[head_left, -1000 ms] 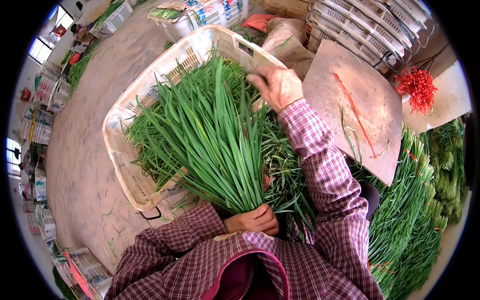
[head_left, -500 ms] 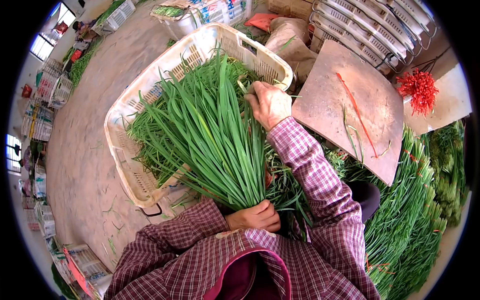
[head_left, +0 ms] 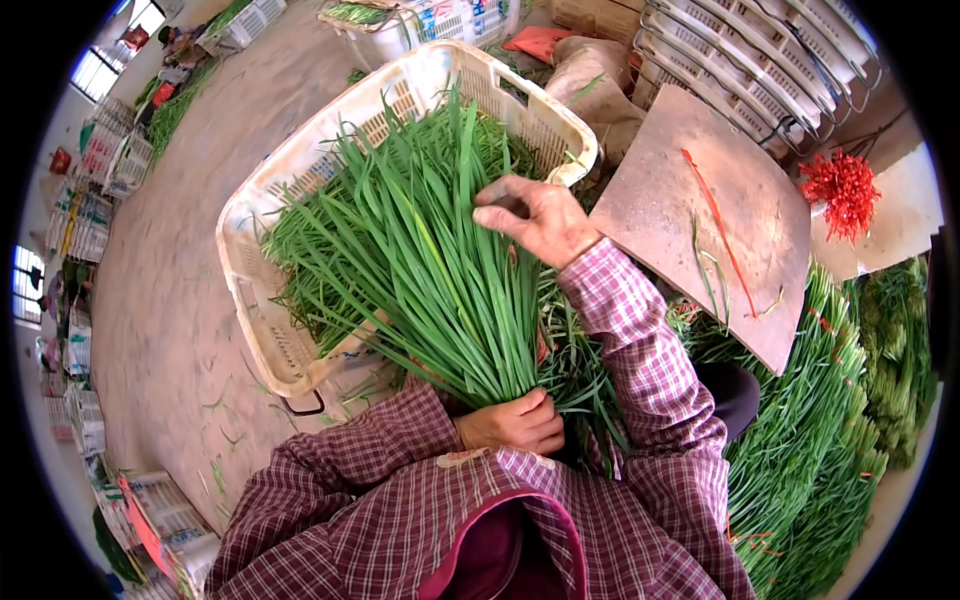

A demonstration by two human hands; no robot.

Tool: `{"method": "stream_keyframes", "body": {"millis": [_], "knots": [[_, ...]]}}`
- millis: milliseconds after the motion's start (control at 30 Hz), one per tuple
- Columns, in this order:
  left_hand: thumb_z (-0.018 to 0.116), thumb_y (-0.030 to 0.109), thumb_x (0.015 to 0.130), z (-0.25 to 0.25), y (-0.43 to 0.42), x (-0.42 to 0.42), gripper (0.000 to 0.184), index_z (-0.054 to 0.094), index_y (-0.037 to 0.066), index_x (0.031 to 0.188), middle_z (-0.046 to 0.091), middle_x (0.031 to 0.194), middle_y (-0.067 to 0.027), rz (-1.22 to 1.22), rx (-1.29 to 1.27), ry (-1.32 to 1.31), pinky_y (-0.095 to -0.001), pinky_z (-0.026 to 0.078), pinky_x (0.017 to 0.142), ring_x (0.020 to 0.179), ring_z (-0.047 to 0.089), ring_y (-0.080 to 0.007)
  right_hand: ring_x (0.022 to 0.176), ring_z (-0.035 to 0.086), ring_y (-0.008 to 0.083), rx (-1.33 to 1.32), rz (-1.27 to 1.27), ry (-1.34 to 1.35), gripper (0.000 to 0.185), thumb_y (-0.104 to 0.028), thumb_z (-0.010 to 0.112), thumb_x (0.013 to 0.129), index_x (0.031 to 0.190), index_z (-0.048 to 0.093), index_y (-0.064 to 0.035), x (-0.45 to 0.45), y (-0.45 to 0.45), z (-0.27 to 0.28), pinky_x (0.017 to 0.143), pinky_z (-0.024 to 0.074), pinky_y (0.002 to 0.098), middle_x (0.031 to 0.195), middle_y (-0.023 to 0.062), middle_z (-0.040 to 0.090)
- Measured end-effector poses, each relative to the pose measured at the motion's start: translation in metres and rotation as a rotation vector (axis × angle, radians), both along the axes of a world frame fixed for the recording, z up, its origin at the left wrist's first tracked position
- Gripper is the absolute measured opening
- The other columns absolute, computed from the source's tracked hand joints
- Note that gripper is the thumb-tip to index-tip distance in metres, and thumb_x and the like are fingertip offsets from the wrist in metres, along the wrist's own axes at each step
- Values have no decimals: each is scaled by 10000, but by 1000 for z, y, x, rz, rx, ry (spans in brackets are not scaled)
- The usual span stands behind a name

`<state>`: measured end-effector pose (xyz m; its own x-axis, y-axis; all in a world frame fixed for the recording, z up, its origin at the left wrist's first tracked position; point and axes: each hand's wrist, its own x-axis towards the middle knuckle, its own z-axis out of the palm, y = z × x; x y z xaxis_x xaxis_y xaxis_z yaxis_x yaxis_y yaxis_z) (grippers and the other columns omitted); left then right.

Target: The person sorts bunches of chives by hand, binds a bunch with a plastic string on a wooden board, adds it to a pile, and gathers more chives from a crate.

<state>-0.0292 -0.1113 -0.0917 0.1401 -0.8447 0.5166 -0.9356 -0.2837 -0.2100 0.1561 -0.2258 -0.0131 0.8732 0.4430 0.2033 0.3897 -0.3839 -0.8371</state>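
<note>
Low in front of my body, my left hand is closed around the lower end of a bunch of garlic chives. The long flat green leaves fan up and away over a white plastic crate, which has loose leaves inside. Beside the bunch's right edge is my right hand, its thumb and fingers curved with a gap between them. Nothing shows in that gap. Whether its fingertips touch the leaves, I cannot tell.
A brown board at right carries a red tie and leaf scraps. A bundle of red ties hangs past it. Tied chives are heaped below. Stacked crates stand behind; more crates and a person are far left.
My right hand has opened from a pinch at the leaves and come slightly nearer my body. My left hand keeps its grip on the bunch. The view has shifted a little.
</note>
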Motion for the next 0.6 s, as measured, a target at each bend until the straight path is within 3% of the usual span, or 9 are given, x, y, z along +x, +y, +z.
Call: {"method": "stream_keyframes", "body": {"millis": [67, 167, 200, 233, 333, 433, 467, 567, 600], "knots": [[584, 195, 743, 3, 0, -1, 157, 440, 132, 746, 446, 738, -27, -1, -4, 18, -350, 486, 883, 774, 536, -183, 734, 673, 246, 58, 18, 112, 248, -266, 710, 823, 950, 673, -57, -4, 7, -4, 697, 523, 357, 784, 123, 692], [582, 204, 750, 3, 0, -1, 147, 451, 137, 734, 452, 736, -23, -5, -9, 38, -350, 478, 896, 777, 536, -178, 680, 649, 263, 53, -85, 26, 208, -229, 710, 813, 915, 665, -53, -9, 8, -3, 662, 509, 365, 731, 118, 667], [582, 206, 751, 2, 0, -1, 147, 454, 138, 725, 453, 736, -21, -2, -23, 45, -349, 477, 895, 775, 535, -177, 657, 640, 274, 71, -143, -43, 163, -194, 691, 817, 868, 639, -48, -14, 8, -3, 644, 502, 383, 711, 126, 655], [582, 209, 751, 3, -1, 0, 148, 457, 138, 717, 454, 735, -19, 0, -37, 49, -348, 477, 894, 773, 535, -175, 636, 633, 188, -9, -173, -366, 93, -100, 640, 854, 884, 602, -21, -15, 5, -9, 603, 512, 319, 746, 99, 656], [580, 206, 750, 8, -1, -3, 135, 478, 138, 692, 461, 729, -12, 3, -28, 102, -344, 479, 883, 772, 534, -169, 607, 616, 234, -102, -408, -489, 86, -87, 595, 877, 818, 543, -51, -14, 3, -25, 523, 522, 344, 746, 90, 624], [593, 207, 741, 11, 0, -3, 156, 488, 125, 660, 471, 724, -13, 5, -41, 126, -338, 481, 869, 771, 534, -169, 633, 635, 237, -180, -693, -676, 67, -86, 591, 880, 825, 554, -79, 17, -33, -25, 558, 541, 357, 770, 100, 644], [596, 205, 739, 8, -1, -4, 154, 491, 125, 661, 471, 720, -14, 5, -51, 121, -339, 480, 869, 775, 534, -170, 609, 635, 273, -296, -687, -571, 100, -143, 611, 873, 924, 533, -105, 25, -51, -25, 523, 549, 390, 810, 96, 627], [603, 209, 729, 8, -2, -5, 140, 511, 124, 668, 481, 719, -17, 11, -42, 119, -347, 473, 882, 786, 535, -172, 683, 659, 297, -428, -597, -781, 172, -165, 660, 828, 988, 604, -133, -6, -59, 14, 589, 552, 404, 834, 99, 645], [609, 214, 723, 9, -3, -4, 130, 528, 123, 676, 492, 722, -19, 9, -19, 124, -353, 468, 895, 793, 536, -174, 690, 661, 299, -314, -532, -618, 174, -160, 667, 819, 983, 620, -123, -19, -52, 24, 602, 553, 398, 829, 103, 651]]}}
